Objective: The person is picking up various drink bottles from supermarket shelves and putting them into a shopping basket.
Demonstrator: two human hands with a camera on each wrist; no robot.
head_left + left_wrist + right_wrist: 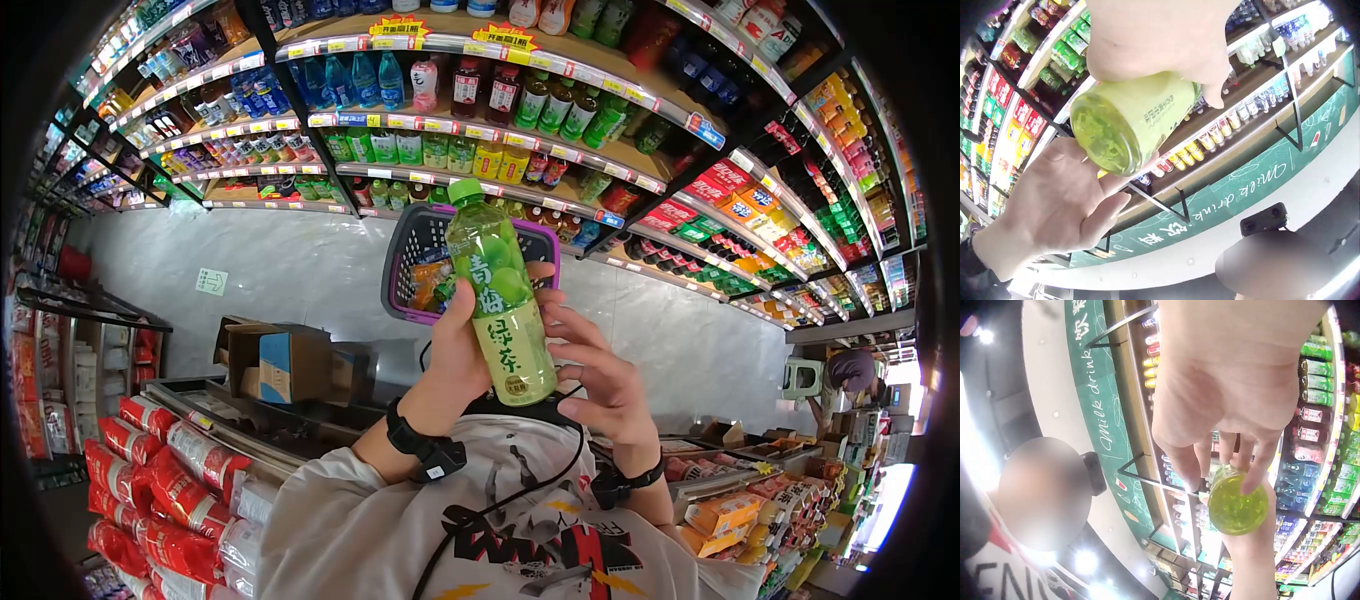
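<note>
A green-capped bottle of green tea [500,300] is held up in front of the chest, its cap toward the shelves. The left hand [455,350] grips it from the left side, thumb along the label. At its right side the right hand [605,385] has loosely bent, spread fingers, some by the bottle. The left wrist view shows the bottle's base [1107,134] under the left hand [1160,44], with the right hand [1054,200] beside it. In the right wrist view the bottle's base [1238,503] lies below the right hand's [1229,406] fingers.
A purple-rimmed basket [545,245] with packets inside stands on the floor beyond the bottle. Drink shelves [420,125] curve across the back. Cardboard boxes [290,365] and red bags [180,490] are at the left, packaged goods [735,515] at the right.
</note>
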